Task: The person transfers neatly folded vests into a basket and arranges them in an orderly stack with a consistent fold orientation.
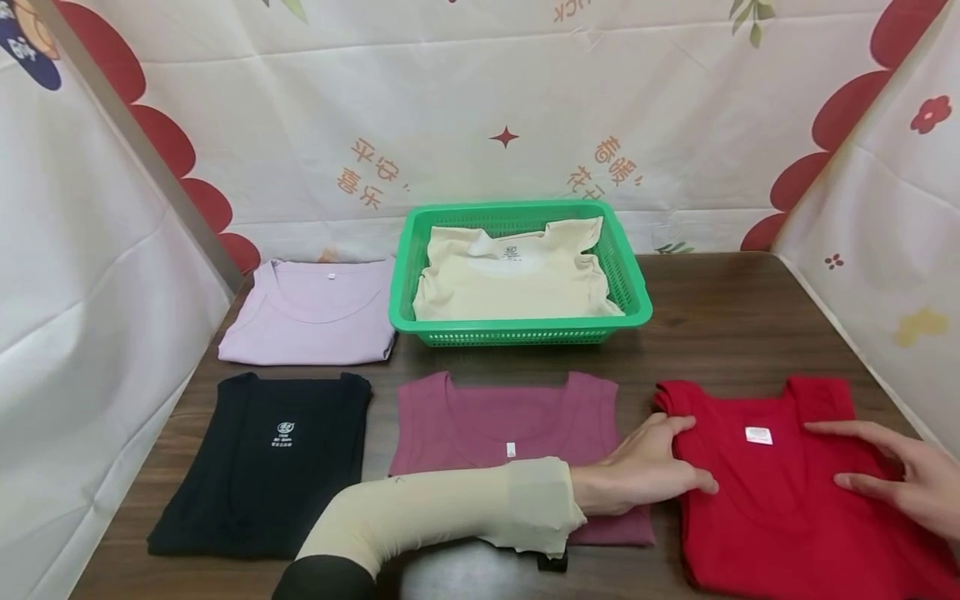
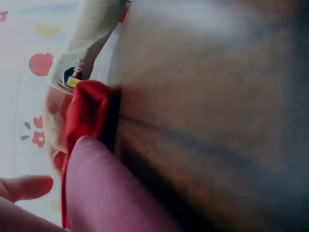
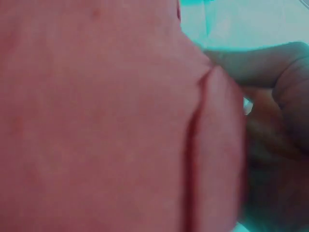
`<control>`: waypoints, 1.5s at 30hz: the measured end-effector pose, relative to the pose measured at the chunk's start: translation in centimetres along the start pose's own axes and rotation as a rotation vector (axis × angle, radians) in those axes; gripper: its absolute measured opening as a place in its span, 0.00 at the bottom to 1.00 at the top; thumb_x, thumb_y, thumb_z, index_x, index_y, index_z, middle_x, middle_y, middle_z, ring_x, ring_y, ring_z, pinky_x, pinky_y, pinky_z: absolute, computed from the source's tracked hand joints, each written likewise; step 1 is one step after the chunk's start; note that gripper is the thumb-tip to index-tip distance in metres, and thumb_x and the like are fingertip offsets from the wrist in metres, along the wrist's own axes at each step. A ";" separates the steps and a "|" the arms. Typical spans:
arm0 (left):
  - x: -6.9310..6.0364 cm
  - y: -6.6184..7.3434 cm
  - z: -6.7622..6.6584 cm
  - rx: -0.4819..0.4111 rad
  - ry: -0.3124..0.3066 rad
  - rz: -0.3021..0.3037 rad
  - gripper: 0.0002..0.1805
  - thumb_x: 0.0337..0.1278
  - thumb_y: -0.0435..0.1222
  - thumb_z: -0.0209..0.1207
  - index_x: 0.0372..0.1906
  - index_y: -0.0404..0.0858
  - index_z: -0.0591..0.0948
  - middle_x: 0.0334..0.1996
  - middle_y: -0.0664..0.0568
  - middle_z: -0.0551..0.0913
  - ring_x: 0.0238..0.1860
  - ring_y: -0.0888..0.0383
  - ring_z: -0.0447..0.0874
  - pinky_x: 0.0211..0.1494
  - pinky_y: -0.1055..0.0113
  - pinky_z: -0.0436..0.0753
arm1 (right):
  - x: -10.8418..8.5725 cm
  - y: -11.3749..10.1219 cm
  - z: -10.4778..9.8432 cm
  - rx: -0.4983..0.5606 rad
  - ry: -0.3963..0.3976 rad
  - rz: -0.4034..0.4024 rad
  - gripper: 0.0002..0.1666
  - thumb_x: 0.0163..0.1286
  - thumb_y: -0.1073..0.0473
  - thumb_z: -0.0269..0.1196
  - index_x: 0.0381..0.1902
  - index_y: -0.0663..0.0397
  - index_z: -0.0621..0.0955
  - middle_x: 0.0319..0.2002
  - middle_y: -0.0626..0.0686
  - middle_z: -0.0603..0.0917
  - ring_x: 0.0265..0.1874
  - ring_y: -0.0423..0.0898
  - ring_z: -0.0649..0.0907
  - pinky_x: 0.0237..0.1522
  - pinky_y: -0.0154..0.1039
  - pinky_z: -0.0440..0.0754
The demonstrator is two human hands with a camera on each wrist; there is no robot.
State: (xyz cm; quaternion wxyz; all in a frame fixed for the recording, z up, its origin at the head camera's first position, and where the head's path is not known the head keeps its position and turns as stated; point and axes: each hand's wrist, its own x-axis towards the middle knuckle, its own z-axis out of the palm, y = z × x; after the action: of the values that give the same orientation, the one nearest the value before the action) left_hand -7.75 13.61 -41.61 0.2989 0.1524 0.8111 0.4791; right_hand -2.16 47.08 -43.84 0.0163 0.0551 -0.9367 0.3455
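A folded red top [image 1: 750, 492] with a white label lies at the right of the table, between my two hands. My left hand [image 1: 637, 471] reaches across a folded mauve top [image 1: 517, 417] to the red top's left edge, thumb and a finger spread apart at the cloth. On the red top's right side rests my right hand [image 1: 900, 475], its index finger straight and thumb apart. The right wrist view shows blurred red cloth [image 3: 106, 116] against the fingers [image 3: 265, 65]; the remaining fingers are partly hidden. Close to the left wrist camera, mauve cloth [image 2: 111, 193] stands before the red cloth [image 2: 89, 106].
A green basket [image 1: 521, 333] holding a cream top [image 1: 517, 283] stands at the back middle. Left of it lies a folded lilac top [image 1: 315, 317], with a folded black top [image 1: 277, 483] nearer. Printed white cloth [image 1: 480, 100] screens the back and sides of the brown table [image 1: 720, 308].
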 end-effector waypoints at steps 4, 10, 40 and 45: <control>0.1 -0.2 0.0 0.036 0.024 0.024 0.45 0.46 0.49 0.76 0.72 0.65 0.70 0.63 0.74 0.71 0.57 0.72 0.72 0.55 0.65 0.81 | -0.1 -0.3 -0.2 -0.095 0.008 0.085 0.30 0.59 0.70 0.73 0.59 0.48 0.85 0.46 0.11 0.69 0.38 0.19 0.72 0.30 0.22 0.73; 0.1 -0.3 -0.2 0.166 0.036 0.074 0.52 0.41 0.50 0.78 0.76 0.65 0.66 0.72 0.72 0.66 0.67 0.69 0.70 0.58 0.65 0.82 | 0.1 -0.9 -0.4 -0.007 0.076 -0.005 0.31 0.62 0.76 0.69 0.63 0.53 0.83 0.51 0.12 0.74 0.43 0.17 0.74 0.34 0.18 0.72; 0.8 0.9 -9.5 0.216 -0.020 0.478 0.61 0.51 0.31 0.67 0.84 0.60 0.45 0.84 0.63 0.45 0.80 0.63 0.52 0.66 0.74 0.74 | 4.9 -8.3 -3.2 0.004 0.144 0.095 0.39 0.73 0.65 0.65 0.77 0.33 0.71 0.46 0.24 0.68 0.24 0.33 0.81 0.21 0.33 0.82; 0.7 1.0 -12.2 0.221 0.041 0.502 0.60 0.49 0.28 0.66 0.85 0.53 0.48 0.83 0.55 0.49 0.81 0.57 0.53 0.68 0.73 0.73 | 7.2 -11.5 -3.5 -0.090 0.081 0.148 0.37 0.74 0.54 0.66 0.78 0.38 0.69 0.50 0.49 0.77 0.18 0.45 0.82 0.21 0.38 0.83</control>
State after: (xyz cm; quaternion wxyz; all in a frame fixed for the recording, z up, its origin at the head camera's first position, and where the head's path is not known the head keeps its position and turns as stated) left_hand -16.01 6.12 -36.58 0.1360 0.3707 0.8012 0.4496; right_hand -8.00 39.99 -33.30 0.0312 -0.0293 -0.9513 0.3052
